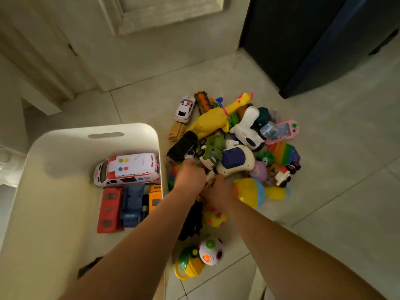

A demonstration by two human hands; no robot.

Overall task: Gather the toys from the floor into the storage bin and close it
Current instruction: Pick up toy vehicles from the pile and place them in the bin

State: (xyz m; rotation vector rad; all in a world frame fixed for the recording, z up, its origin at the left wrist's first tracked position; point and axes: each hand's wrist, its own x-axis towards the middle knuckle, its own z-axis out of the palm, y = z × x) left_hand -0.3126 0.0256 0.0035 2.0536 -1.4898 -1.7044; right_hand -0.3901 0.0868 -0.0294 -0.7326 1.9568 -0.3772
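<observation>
The white bin sits lower left of the frame, top open. Inside it: ambulance, red bus, blue truck, yellow car. The toy pile lies on the floor, mid frame, just right of the bin. A yellow chicken & police car are at its top edge. The left hand & right hand are close together, fingers dug in among toys. Too blurry, can't tell how open they are or what they hold.
</observation>
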